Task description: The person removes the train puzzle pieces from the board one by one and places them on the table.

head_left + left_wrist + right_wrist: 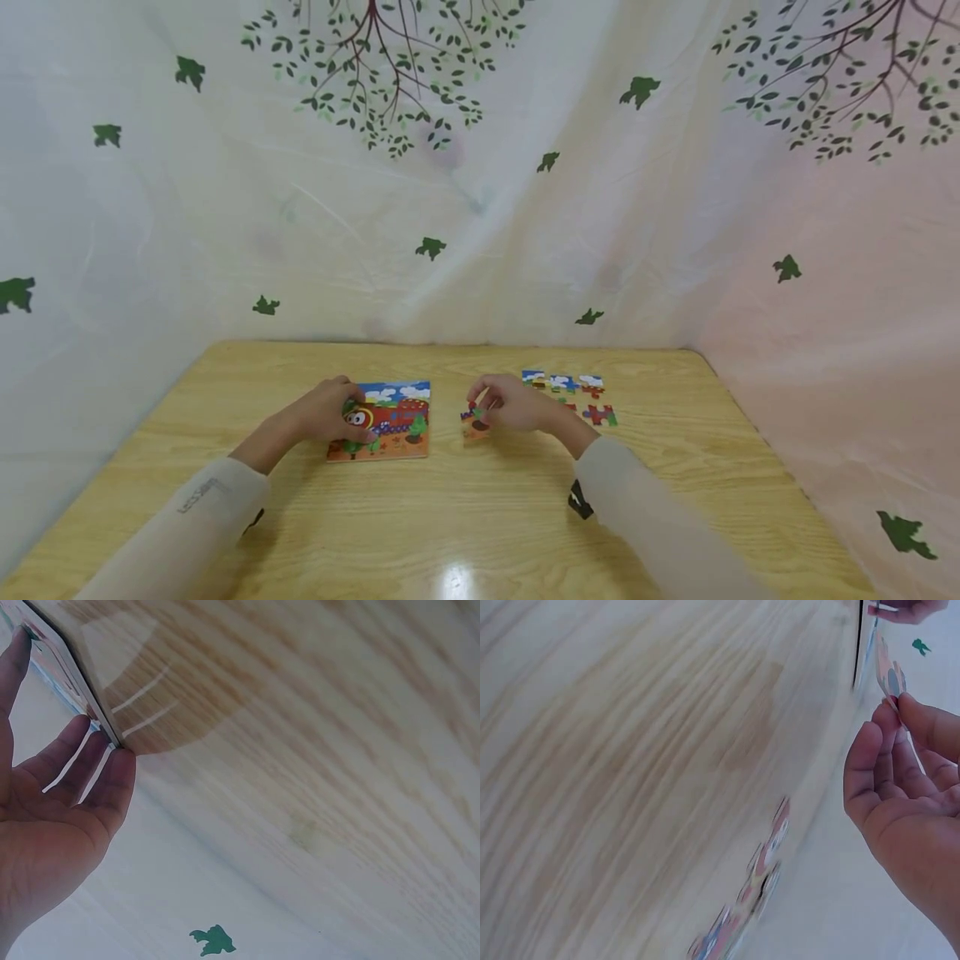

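Note:
My left hand (332, 410) rests on the left part of a picture puzzle (405, 429), a flat board with a red cartoon, blue sky and orange ground. In the left wrist view the thumb touches its face and the fingertips of the left hand (67, 802) touch along its edge. Right of the board, my right hand (513, 402) pinches an orange puzzle piece (472, 425) with green and purple marks. The right wrist view has this piece (889, 671) tilted upright between thumb and fingertips, apart from the board.
Several loose puzzle pieces (564, 383) lie behind and right of the right hand, partly covered by it. Everything lies on a wood-grain table (450, 517). A white curtain (480, 275) with leaf prints hangs along its back edge.

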A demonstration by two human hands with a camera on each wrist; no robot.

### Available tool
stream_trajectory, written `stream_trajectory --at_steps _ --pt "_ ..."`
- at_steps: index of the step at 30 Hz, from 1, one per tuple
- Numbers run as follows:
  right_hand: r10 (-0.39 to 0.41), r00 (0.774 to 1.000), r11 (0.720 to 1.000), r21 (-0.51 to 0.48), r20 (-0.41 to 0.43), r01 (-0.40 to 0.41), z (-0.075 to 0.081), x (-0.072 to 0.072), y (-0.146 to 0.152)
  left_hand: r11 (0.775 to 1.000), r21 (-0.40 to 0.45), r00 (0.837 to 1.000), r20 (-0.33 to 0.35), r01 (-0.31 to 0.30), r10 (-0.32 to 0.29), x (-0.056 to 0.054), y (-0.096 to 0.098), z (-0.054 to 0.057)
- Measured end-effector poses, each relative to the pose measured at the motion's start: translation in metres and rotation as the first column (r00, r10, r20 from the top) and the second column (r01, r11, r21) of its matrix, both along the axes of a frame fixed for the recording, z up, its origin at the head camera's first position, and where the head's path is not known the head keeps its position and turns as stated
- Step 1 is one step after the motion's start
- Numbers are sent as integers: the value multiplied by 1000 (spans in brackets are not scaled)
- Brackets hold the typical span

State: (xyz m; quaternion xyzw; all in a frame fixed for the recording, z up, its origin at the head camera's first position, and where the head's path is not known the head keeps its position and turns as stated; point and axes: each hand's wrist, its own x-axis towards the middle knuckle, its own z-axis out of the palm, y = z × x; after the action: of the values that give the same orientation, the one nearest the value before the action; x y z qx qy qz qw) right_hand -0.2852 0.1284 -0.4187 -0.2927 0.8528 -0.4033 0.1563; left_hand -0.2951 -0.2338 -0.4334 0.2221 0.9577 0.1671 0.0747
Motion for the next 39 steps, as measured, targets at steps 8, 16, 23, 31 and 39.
stream_trajectory --at_steps 8,16,23,31,39 --pt "4 1000 1000 -3 -20 -4 -3 11 54 1000 7 1000 -2 3 -3 5 -1 -2" --pt "-31 999 1000 -1 -16 31 -6 19 106 1000 8 1000 -13 12 -12 1 -4 -3" --pt "-67 998 997 -23 4 68 -7 32 145 1000 7 1000 -7 6 -6 2 -4 -3" --pt "-106 994 994 8 25 106 -13 39 186 1000 11 1000 -3 8 -8 3 -2 0" --pt "-116 989 993 20 92 114 -13 41 199 1000 4 1000 -11 2 -2 0 -2 -1"
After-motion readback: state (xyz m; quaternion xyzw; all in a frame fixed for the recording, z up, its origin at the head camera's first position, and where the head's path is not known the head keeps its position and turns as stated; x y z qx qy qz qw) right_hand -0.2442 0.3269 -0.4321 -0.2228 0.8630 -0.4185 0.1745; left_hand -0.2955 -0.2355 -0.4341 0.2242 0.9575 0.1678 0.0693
